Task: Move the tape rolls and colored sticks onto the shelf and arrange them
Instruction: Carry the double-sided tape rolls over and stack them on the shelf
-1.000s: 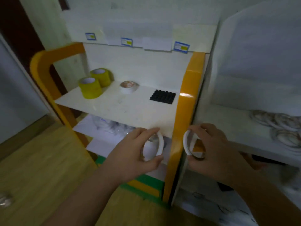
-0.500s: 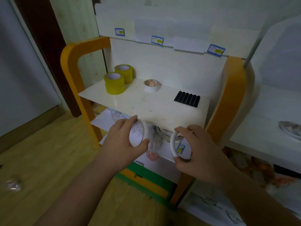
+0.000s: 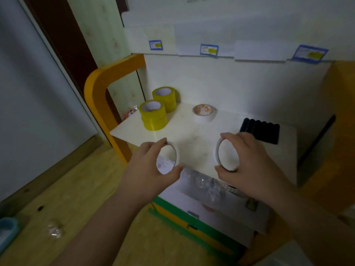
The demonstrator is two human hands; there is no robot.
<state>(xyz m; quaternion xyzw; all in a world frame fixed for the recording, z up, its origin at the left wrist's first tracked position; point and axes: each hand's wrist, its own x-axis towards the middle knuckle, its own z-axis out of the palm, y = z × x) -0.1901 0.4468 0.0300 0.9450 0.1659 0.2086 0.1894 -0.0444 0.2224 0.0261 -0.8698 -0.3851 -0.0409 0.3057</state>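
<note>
Both hands raised tape rolls to shelf edge.

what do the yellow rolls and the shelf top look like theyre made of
Yellow rolls: likely glossy plastic packing tape on pale cardboard cores; translucent sheen, white inner ring. Shelf top: probably laminated board; smooth, off-white, faintly scuffed.

Two bare forearms reach into view from the bottom edge, with no sleeve, watch or bracelet on either. The left hand and the right hand wear no gloves and no rings that can be seen. The fingernails look short and unpainted, though the dim picture is soft.
</note>
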